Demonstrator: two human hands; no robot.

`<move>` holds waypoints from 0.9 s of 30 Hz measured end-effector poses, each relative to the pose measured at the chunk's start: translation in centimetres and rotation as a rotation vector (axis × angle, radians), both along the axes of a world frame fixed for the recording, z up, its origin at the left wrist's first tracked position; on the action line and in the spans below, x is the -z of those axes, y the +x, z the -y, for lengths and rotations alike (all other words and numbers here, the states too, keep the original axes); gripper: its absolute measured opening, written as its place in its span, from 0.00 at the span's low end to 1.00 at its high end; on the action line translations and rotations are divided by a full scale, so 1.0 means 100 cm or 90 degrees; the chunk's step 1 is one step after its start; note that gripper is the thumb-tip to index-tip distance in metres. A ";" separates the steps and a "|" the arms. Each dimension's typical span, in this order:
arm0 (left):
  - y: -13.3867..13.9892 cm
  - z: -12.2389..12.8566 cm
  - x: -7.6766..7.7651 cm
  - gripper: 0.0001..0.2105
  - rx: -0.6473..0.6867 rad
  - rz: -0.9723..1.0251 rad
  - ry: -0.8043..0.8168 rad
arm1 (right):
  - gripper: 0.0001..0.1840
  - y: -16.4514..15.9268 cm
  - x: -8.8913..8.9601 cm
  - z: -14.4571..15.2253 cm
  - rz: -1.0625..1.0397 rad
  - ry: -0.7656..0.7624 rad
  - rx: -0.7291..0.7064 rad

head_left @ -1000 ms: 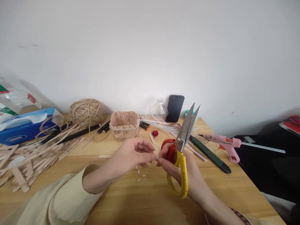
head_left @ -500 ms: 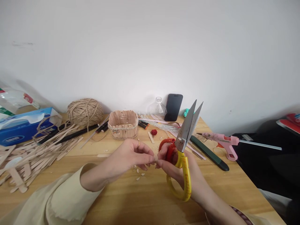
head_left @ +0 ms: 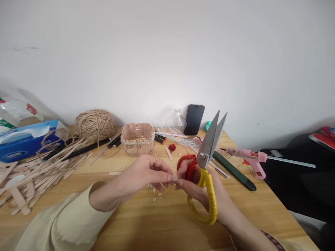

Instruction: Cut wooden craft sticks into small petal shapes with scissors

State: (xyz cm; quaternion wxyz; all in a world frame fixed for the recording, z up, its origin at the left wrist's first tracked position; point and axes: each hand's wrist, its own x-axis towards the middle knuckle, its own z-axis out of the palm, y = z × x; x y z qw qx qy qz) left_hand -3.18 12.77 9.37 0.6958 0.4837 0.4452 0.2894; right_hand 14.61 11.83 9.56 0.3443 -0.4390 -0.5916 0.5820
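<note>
Between the fingertips of both hands is a small pale wooden piece, mostly covered by the fingers. My left hand pinches it from the left, a ring on one finger. My right hand pinches its other side and also holds scissors with one red and one yellow handle. Their blades point up and stand slightly apart. Small pale chips lie on the table below the fingers. Beyond them are a small red rose and a short craft stick.
A stick-sided basket stands behind my hands. Left are a twine ball, a blue tissue pack and scattered craft sticks. A phone leans on the wall. At right lie a green-handled tool and a pink glue gun.
The small wooden piece shows a little more between the fingertips. My right hand and the scissors' yellow handle have shifted slightly right. My left hand is nearly still.
</note>
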 end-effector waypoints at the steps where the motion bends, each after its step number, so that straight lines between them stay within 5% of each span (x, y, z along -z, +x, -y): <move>1: 0.000 0.000 0.000 0.04 -0.001 -0.002 0.000 | 0.07 0.000 0.000 0.000 0.006 -0.002 0.004; 8: 0.002 -0.001 -0.005 0.02 -0.084 0.016 0.026 | 0.11 0.003 0.001 0.001 0.038 0.006 0.013; 14: 0.000 0.000 -0.012 0.03 -0.220 0.071 0.110 | 0.21 0.019 0.017 0.007 0.098 0.027 -0.081; 27: 0.003 0.005 -0.012 0.03 -0.314 0.174 0.115 | 0.29 0.003 0.014 0.018 0.159 0.033 -0.118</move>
